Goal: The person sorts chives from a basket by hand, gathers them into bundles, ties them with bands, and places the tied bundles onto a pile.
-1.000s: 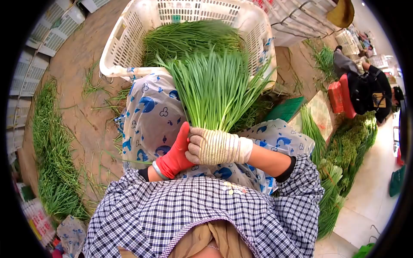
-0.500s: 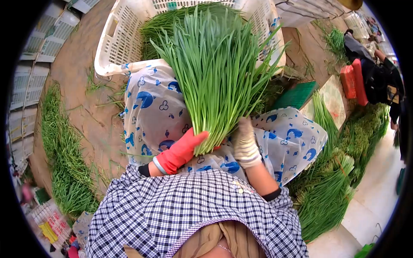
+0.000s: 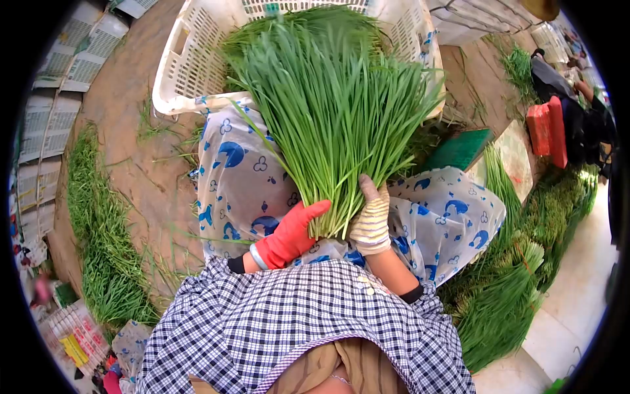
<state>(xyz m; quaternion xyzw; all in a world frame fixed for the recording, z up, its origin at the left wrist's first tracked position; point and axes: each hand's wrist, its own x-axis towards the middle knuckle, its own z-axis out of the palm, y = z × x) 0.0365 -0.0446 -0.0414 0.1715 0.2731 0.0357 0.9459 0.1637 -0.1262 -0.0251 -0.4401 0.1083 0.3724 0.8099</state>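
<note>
L hand (image 3: 292, 233), red glove, lower centre of frame: forearm angled up & right from the checked sleeve, thumb up across the stem ends, fingers curled round the L side of the green stalks (image 3: 341, 144). R hand (image 3: 373, 220), striped glove, just R of it: forearm angled up & left, thumb up on the stalks' R side, palm half-closed; its fingertips behind, can't tell how far round. Bunch held betw. both, fanned upward at centre, tips over the basket rim. Around, L to R: stacked white crates (image 3: 42, 148) at L edge; long heap of greens (image 3: 108, 243) on the floor; white basket (image 3: 174, 75) w/ more greens, top centre, partly hidden by the bunch; blue-print plastic sheet (image 3: 236, 171) under the hands; green board (image 3: 459, 150), R of centre; tied bundles (image 3: 502, 308) lower R; red block (image 3: 548, 131) & another person upper R.
</note>
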